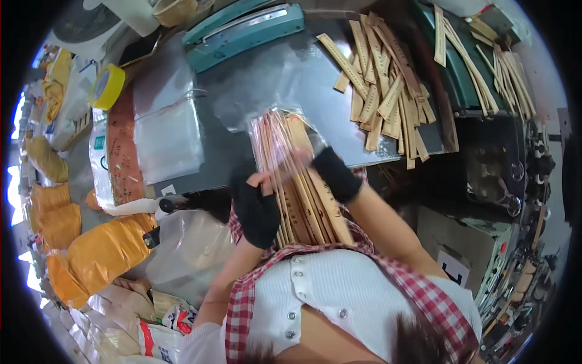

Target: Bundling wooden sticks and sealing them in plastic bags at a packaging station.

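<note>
We grip a bundle of flat wooden strips (pixel 300 182) at the surface's (pixel 242 151) near edge, left hand (pixel 257 206) and right hand (pixel 330 173) both closed on it, long axis running away from us, far end inside a clear bag (pixel 276 130), loose strips (pixel 382 85) toward the far right corner.

A bundle of wooden rulers (pixel 303 188), long flat pale-tan strips with printed scales along their edges, stands on end, tilted slightly, its lower end against the person's lap. The strips lie face to face, packed side by side. A clear plastic bag (pixel 276 136) sleeves the upper part of the bundle, glossy and pinkish where light catches it. The left grip (pixel 257 206) wraps the bundle's left edge just below the bag's mouth; the right grip (pixel 330 173) presses the opposite edge, slightly higher. Below both grips the rulers are bare wood.
</note>
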Demonstrator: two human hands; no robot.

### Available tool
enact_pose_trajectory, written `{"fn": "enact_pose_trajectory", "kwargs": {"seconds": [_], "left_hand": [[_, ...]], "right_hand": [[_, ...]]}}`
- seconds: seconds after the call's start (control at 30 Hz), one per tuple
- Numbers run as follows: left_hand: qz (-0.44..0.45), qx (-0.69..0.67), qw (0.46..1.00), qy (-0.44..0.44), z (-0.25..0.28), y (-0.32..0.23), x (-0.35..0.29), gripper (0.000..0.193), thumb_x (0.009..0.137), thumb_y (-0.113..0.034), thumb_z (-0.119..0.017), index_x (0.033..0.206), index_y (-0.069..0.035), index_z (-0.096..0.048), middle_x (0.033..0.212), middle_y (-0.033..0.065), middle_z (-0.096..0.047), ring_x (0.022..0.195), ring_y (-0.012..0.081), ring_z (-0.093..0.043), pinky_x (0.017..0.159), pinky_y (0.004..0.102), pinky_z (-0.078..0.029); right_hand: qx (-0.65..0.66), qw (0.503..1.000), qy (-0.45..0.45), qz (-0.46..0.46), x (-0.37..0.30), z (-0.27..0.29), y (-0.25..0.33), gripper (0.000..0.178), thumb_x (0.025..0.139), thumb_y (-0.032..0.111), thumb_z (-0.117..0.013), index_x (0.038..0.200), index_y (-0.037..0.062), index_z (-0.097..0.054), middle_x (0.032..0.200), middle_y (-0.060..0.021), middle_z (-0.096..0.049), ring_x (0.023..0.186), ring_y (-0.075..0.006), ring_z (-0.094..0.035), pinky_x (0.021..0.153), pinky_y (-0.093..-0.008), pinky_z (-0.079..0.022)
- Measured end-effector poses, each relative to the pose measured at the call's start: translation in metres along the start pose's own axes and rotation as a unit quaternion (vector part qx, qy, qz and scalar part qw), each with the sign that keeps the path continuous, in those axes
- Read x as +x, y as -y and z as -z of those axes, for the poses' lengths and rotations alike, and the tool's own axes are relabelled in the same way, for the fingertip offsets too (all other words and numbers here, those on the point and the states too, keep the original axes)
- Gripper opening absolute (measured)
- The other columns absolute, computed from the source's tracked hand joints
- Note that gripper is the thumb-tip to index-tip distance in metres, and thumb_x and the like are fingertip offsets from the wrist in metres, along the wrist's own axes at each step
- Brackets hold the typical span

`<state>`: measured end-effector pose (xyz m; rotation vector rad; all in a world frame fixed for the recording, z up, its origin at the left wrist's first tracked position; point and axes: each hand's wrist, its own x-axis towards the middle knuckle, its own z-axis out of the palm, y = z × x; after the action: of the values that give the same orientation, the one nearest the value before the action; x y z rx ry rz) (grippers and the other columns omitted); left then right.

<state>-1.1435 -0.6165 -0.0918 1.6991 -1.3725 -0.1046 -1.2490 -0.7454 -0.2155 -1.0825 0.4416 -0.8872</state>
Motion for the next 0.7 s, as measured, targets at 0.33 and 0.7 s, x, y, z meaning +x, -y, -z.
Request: {"fn": "enact_pose_trajectory", "kwargs": {"seconds": [0.33, 0.7], "left_hand": [[0.132, -0.031, 0.988, -0.068, -0.057, 0.103, 0.002, 0.023, 0.092, -0.022, -0.052, 0.081, -0.002, -0.052, 0.069, 0.0128, -0.053, 0.061, 0.0241, -0.048, 0.057, 0.0372, -0.040], [-0.031, -0.091, 0.949, 0.302, 0.030, 0.138, -0.174, 0.030, 0.084, -0.018, -0.059, 0.110, -0.003, -0.061, 0.098, 0.0132, -0.062, 0.096, 0.0283, -0.058, 0.081, 0.0380, -0.046]], "right_hand": [[-0.304, 0.928, -0.194, 0.093, -0.025, -0.057, 0.063, 0.027, 0.085, 0.024, -0.065, 0.094, -0.0020, -0.064, 0.090, -0.0076, -0.065, 0.079, -0.0162, -0.060, 0.073, -0.0299, -0.048], [-0.531, 0.843, 0.036, 0.078, -0.186, -0.022, 0.045, 0.025, 0.080, 0.026, -0.065, 0.091, 0.0031, -0.061, 0.079, -0.0181, -0.058, 0.075, -0.0341, -0.058, 0.067, -0.0403, -0.046]]}}
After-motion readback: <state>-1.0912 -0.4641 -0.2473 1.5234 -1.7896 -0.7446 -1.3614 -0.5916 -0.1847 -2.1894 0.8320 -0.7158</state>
